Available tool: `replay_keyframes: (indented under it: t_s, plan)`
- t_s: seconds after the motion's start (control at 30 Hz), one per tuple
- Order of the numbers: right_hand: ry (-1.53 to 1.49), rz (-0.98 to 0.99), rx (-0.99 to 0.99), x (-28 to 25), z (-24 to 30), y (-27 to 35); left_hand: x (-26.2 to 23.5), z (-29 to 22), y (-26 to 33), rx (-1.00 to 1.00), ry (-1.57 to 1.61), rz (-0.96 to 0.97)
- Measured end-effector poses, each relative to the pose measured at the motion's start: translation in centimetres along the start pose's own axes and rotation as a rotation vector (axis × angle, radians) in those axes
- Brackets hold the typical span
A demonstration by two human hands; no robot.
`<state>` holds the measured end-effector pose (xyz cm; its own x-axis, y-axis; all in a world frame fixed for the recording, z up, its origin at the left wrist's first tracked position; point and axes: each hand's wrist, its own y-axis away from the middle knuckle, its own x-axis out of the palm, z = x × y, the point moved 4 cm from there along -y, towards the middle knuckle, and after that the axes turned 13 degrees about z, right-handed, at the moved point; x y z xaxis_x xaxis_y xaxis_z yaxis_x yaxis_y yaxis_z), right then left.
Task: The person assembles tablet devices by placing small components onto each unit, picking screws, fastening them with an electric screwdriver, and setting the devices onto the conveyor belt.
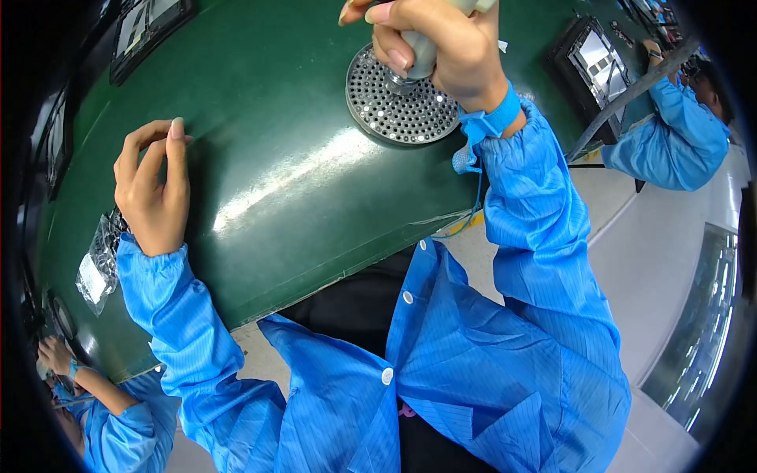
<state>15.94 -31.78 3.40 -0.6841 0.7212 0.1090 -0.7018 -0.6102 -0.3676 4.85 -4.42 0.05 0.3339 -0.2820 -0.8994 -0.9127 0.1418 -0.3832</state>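
My right hand point(453, 47) is wrapped round a pale grey-white rounded handle point(420, 54), whose upper part runs toward the top edge of the picture. Directly below it, a round metal plate point(402, 106) full of small holes sits over the green table; several of its holes show bright dots. My left hand point(154, 185) is raised over the table at the left, its fingers bent and the fingertips meeting the thumb. Anything pinched there is hidden or too small to make out. A blue wrist strap point(493, 118) with a thin cord circles my right wrist.
The green tabletop point(276, 260) curves along its near edge. Beside my left wrist lies a clear plastic bag point(96, 268). Dark framed devices point(595, 63) stand at the right and upper left. A grey bar point(631, 102) crosses at right. Co-workers in blue sleeves point(670, 146) sit on both sides.
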Motion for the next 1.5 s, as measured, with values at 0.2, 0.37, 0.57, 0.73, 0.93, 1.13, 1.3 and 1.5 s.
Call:
replay_keyframes:
  t_s: [0.2,0.37,0.57,0.73,0.93,1.13,1.3,1.5]
  plan:
    - [0.027,0.002,0.011,-0.4,-0.2,0.1,0.1,0.2,-0.1,-0.015,0.043,0.001]
    - [0.006,-0.025,0.010,0.3,0.0,0.0,0.0,0.1,-0.1,0.014,0.043,-0.003]
    - [0.021,0.006,-0.032,-0.1,-0.2,0.2,0.0,0.1,0.0,0.009,0.062,-0.009]
    - [0.053,0.036,-0.024,0.0,-0.2,0.4,-0.1,0.2,0.0,0.012,0.060,-0.012]
    - [0.059,-0.103,-0.024,1.1,0.5,0.2,0.0,0.2,0.1,-0.042,0.106,-0.030]
    - [0.086,-0.022,-0.010,0.7,0.3,0.5,0.0,0.3,0.1,-0.043,0.114,-0.030]
    - [0.085,-0.043,-0.028,0.9,0.3,0.4,0.0,0.5,0.0,-0.047,0.108,-0.021]
    - [0.065,-0.045,-0.026,0.7,0.3,0.4,0.1,0.4,0.0,-0.054,0.126,-0.018]
